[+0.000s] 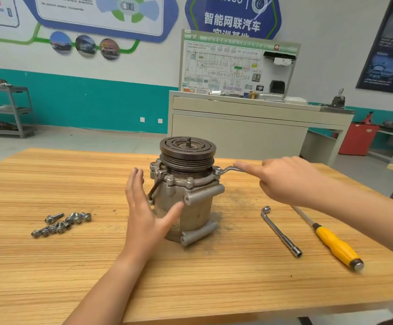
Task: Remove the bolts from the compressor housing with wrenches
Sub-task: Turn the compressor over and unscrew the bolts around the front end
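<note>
The wall sign (pixel 233 19) read "智能网联汽车". Toward the tabletop's (pixel 73 266) far edge, the compressor (pixel 190 207) stood between the flat-open left hand (pixel 144 207), thumb touching it, and the right hand (pixel 284 181), forefinger along the wrench (pixel 228 170); grip unclear.

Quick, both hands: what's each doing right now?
Left hand: open, beside the compressor.
Right hand: open, finger pushing the wrench handle.
</note>
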`<state>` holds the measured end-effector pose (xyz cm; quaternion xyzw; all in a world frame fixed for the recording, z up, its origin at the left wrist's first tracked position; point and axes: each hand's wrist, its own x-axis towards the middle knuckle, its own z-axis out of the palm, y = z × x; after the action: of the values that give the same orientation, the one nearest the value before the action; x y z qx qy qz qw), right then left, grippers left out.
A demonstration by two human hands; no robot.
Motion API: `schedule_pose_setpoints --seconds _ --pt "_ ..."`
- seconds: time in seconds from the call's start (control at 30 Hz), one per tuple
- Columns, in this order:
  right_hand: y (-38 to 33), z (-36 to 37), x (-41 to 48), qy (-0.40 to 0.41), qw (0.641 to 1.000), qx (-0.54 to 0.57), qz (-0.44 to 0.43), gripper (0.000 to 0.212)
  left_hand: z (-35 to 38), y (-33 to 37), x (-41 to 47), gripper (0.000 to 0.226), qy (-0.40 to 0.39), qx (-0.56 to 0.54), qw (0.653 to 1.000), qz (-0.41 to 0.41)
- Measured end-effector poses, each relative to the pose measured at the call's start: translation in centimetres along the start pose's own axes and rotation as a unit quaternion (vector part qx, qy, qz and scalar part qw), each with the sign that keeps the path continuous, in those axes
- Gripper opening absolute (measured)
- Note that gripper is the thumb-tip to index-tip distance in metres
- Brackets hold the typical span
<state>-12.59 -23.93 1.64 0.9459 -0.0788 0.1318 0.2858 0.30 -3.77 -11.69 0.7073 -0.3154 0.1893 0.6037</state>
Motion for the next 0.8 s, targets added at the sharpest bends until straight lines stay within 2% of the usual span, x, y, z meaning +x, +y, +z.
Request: schedule_pose_setpoints --seconds 0.07,0.17,0.23,0.3,0.37,0.43,0.53,0.6,0.67,0.73,0.77,0.8 --pt "1.0 1.2 1.0 0.01 0.999 -0.026 -0.014 0.064 0.1 -0.7 -0.1 0.089 0.023 -0.033 0.999 -0.03" --pt "1.5 2.8 3.2 0.064 0.997 -0.025 -0.036 0.055 0.7 -1.4 -0.4 0.094 -0.023 -0.035 0.998 -0.044" --pt "1.3 3.9 4.3 0.199 0.978 0.05 -0.049 0.04 1.0 -1.6 -0.6 0.1 -0.049 -0.025 0.998 -0.043" --pt "0.0 5.4 5.4 0.283 0.951 0.12 -0.026 0.026 1.1 -1.8 -0.6 0.1 -0.051 -0.024 0.997 -0.048" --pt "-1.8 6.2 7.0 0.246 0.952 0.183 0.009 0.024 1.1 -2.1 -0.5 0.095 -0.046 -0.018 0.998 -0.048" --pt "-2.8 6.5 8.0 0.211 0.951 0.224 0.003 0.03 1.1 -2.4 -0.5 0.095 -0.044 -0.008 0.998 -0.047" --pt "-2.4 6.0 8.1 0.253 0.94 0.225 -0.032 0.025 1.2 -2.3 -0.3 0.091 -0.038 -0.004 0.998 -0.049" --pt "-1.5 5.7 7.7 0.285 0.922 0.263 0.027 0.017 1.2 -2.0 -0.2 0.077 -0.029 -0.017 0.998 -0.049" --pt "-0.7 5.0 6.6 0.279 0.889 0.339 0.129 0.027 1.1 -2.1 -0.1 0.065 -0.002 -0.026 0.998 -0.056" --pt "-0.2 4.0 4.7 0.285 0.849 0.414 0.161 0.028 0.7 -2.3 0.2 0.042 0.023 -0.009 0.998 -0.055" --pt "-0.1 3.5 3.5 0.281 0.851 0.415 0.153 0.027 0.4 -2.4 0.3 0.027 0.034 0.006 0.998 -0.047" --pt "0.0 3.1 2.4 0.262 0.87 0.394 0.137 0.027 0.2 -2.5 0.4 0.016 0.043 0.018 0.998 -0.04"
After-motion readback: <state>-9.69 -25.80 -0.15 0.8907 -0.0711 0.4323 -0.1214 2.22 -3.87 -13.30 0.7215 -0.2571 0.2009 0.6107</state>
